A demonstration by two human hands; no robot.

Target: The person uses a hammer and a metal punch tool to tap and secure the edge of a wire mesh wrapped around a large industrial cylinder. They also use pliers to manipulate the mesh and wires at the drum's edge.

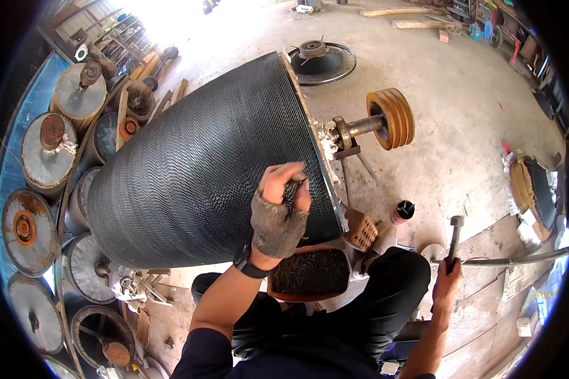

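Hammer (454, 236) juts from the clenched right grip (447, 285); left grip (278, 218) pinches a dark sliver (305, 179) over black roller (196, 158).

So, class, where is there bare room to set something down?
Widest: concrete floor, with the grooved pulley at its left and planks at its top. Smaller: between pulley and dark cup. Crowded: the left, where drums pack beside the black roller, and by the knees, where tub and brick sit close.
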